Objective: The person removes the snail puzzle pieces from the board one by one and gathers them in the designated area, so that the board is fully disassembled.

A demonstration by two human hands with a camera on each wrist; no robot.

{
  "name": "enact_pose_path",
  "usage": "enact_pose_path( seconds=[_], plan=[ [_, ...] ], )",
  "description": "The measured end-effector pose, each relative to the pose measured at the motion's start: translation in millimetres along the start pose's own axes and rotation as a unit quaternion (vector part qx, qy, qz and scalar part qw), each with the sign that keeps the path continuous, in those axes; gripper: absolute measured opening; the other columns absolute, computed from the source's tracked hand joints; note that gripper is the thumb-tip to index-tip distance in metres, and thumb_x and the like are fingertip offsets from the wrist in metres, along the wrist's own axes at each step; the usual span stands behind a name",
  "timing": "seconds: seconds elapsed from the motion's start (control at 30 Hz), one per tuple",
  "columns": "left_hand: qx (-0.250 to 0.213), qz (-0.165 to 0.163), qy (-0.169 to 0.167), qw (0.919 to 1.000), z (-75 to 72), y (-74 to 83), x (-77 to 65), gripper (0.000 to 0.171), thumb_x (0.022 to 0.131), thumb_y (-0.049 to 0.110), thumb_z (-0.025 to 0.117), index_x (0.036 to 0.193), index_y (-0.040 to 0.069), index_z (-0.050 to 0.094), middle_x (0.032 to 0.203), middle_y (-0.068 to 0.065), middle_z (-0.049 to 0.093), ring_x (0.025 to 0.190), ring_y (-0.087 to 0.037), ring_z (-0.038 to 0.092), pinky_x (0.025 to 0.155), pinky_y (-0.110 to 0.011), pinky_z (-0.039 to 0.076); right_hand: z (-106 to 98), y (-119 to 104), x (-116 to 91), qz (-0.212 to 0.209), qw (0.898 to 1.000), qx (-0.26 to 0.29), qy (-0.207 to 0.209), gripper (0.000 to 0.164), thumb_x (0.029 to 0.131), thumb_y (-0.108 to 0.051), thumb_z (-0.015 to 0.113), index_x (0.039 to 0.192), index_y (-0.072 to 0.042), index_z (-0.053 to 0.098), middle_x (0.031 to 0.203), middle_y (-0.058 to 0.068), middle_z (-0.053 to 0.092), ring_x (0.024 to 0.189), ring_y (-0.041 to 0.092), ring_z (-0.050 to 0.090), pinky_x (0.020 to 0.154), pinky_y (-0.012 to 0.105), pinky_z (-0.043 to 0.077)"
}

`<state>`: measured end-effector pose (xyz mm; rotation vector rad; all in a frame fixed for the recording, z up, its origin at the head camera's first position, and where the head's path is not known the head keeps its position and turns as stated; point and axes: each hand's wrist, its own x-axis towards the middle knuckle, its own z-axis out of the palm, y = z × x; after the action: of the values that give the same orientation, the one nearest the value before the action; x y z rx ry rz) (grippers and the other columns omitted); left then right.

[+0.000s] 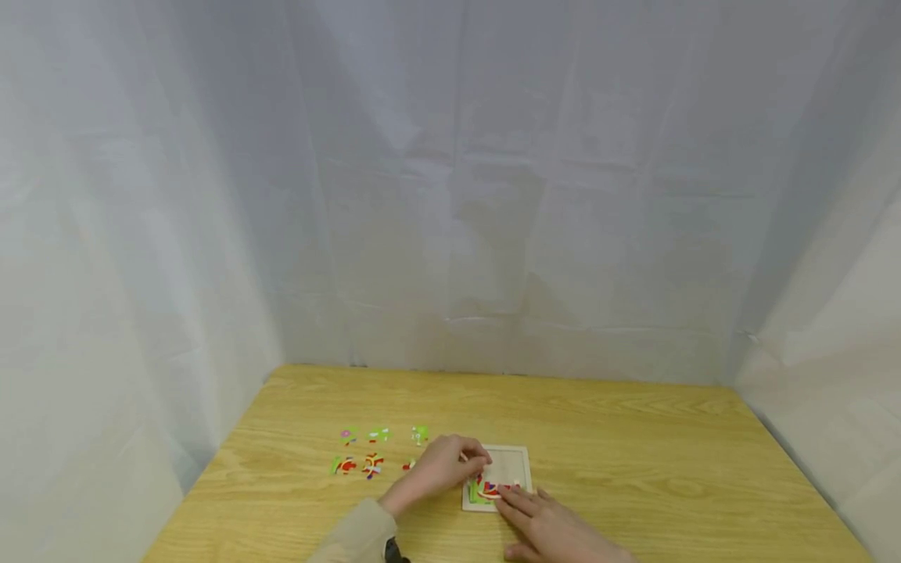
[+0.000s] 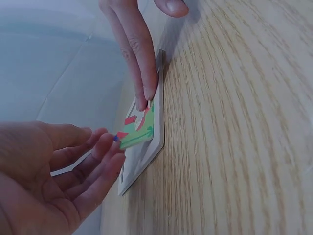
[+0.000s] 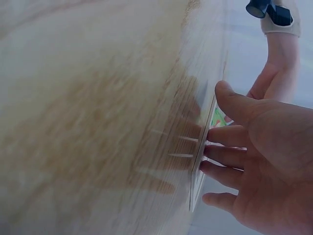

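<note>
A shallow square wooden puzzle tray lies on the table, with brightly printed puzzle pieces in its near part. My left hand is over the tray's left side. Its thumb and fingers curl together at the edge of a green puzzle piece with red and blue bits; the fingertips hide part of that edge. From the near right, my right hand reaches onto the tray. Its extended fingers rest on the pieces there, covering some of them.
Left of the tray several loose puzzle pieces lie in two rough rows on the wooden table. One small red piece is close to my left hand. Pale sheeting hangs behind and at both sides.
</note>
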<state>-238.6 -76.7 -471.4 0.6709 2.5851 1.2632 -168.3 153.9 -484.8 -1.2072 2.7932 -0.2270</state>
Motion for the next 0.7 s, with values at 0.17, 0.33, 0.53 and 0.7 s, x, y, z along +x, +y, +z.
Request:
enact_pose_path(
  seconds=[0.17, 0.33, 0.53, 0.7],
  plan=[
    [-0.055, -0.008, -0.007, 0.9985, 0.7, -4.9, 0.8, 0.012, 0.099, 0.014, 0.066, 0.100, 0.007, 0.076, 0.081, 0.002, 0.069, 0.071, -0.010, 0.063, 0.059, -0.023, 0.056, -1, -1, 0, 0.008, 1.000, 0.013, -0.013, 0.066, 0.102, -0.051, 0.053, 0.148, -0.003, 0.050, 0.154, 0.015, 0.047, 0.142, 0.030, 0.045, 0.109, 0.057, 0.043],
    [-0.067, -0.008, -0.010, 0.9977, 0.6, -8.6, -2.2, 0.012, 0.098, 0.012, 0.067, 0.098, 0.005, 0.076, 0.082, 0.000, 0.070, 0.070, -0.012, 0.063, 0.061, -0.031, 0.059, 1, 0, 0, 0.003, 1.000, 0.003, -0.005, 0.067, 0.102, -0.051, 0.053, 0.148, -0.003, 0.050, 0.153, 0.015, 0.048, 0.141, 0.030, 0.046, 0.109, 0.056, 0.044],
    [-0.082, -0.011, -0.022, 0.9963, -0.4, -11.3, -8.1, 0.015, 0.098, 0.013, 0.066, 0.100, 0.002, 0.076, 0.088, -0.006, 0.075, 0.076, -0.019, 0.069, 0.064, -0.036, 0.062, 2, 2, 0, -0.003, 1.000, 0.000, 0.000, 0.066, 0.102, -0.051, 0.052, 0.147, -0.003, 0.051, 0.153, 0.015, 0.048, 0.141, 0.030, 0.046, 0.108, 0.056, 0.044],
    [-0.093, -0.013, -0.034, 0.9950, -1.6, -14.2, -10.3, 0.016, 0.099, 0.013, 0.066, 0.101, 0.001, 0.076, 0.088, -0.009, 0.076, 0.077, -0.019, 0.071, 0.065, -0.034, 0.062, 3, 4, 1, -0.017, 1.000, -0.009, 0.010, 0.066, 0.103, -0.051, 0.051, 0.146, -0.001, 0.052, 0.151, 0.016, 0.050, 0.139, 0.031, 0.048, 0.106, 0.056, 0.046]
  ],
)
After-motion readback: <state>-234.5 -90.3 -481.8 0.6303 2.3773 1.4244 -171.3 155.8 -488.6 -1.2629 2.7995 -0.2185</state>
